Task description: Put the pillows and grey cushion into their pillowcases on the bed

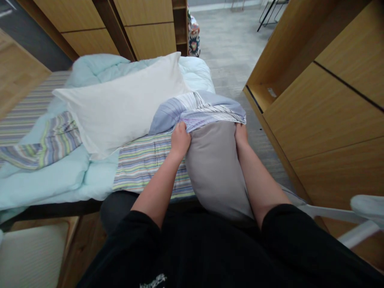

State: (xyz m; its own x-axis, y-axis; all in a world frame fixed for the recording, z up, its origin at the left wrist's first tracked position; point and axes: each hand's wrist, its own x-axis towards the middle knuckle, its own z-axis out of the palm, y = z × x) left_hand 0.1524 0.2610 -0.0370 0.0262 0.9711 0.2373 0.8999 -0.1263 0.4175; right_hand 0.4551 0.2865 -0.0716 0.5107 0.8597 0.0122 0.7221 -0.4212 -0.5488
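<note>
A grey pillow point(217, 164) lies across the bed edge against my body, its far end inside a blue and white patterned pillowcase point(207, 106). My left hand point(180, 141) is closed on the pillowcase's near edge at the left side. On the right side, my right hand point(241, 135) grips the same edge; its fingertips are partly hidden under the cloth. Left of the pillowcase and touching it lies a large white pillow point(120, 104).
Beneath are a striped sheet point(144, 164) and a pale aqua quilt point(60, 176). Wooden cabinets point(147, 24) stand behind the bed, and another wooden cabinet point(336, 112) rises at the right. A chair point(36, 252) is at lower left; white chair parts point(366, 208) show at lower right.
</note>
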